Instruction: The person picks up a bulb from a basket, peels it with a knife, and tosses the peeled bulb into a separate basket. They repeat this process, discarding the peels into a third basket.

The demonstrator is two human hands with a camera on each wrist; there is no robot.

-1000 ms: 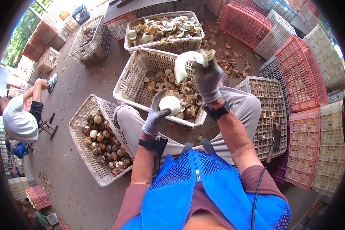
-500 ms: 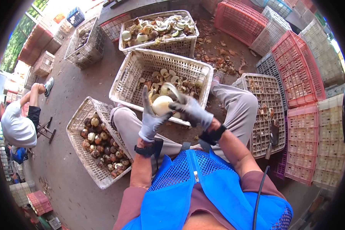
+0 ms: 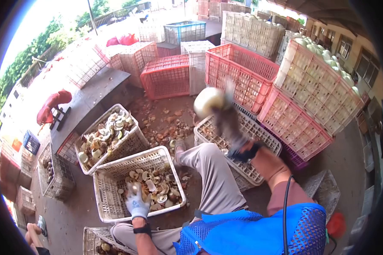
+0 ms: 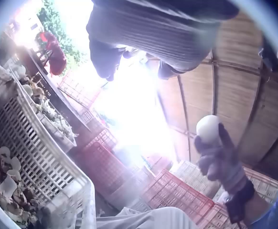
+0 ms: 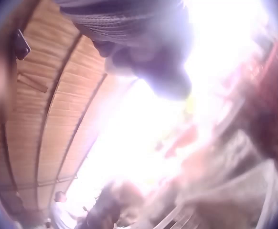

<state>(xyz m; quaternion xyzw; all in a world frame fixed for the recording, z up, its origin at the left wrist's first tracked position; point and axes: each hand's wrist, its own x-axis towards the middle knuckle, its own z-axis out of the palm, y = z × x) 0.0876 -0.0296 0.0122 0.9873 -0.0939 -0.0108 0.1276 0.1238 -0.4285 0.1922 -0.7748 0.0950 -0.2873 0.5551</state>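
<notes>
My gloved right hand [image 3: 229,121] is raised over an upturned white crate [image 3: 259,146] and blurred in the head view. It grips a pale, peeled onion [image 3: 209,102], and the left wrist view shows the same onion [image 4: 208,129] in its fingers. My gloved left hand [image 3: 137,203] is low over the near white crate [image 3: 115,212], its fingers spread toward the onion peelings [image 3: 157,187] inside. In the left wrist view that hand [image 4: 153,38] has its fingers apart, with glare between them.
A second crate of peelings [image 3: 108,136] stands beyond the near one. A crate of unpeeled onions [image 3: 104,248] is partly visible beside my left leg. Stacked red crates [image 3: 242,70] and a crate heaped with white onions [image 3: 319,80] rise on the right. Peelings litter the floor [image 3: 164,119].
The onion has passed from my left hand to my right, which has swung up and rightward. My left hand has stayed low over the peelings, and my head has turned right.
</notes>
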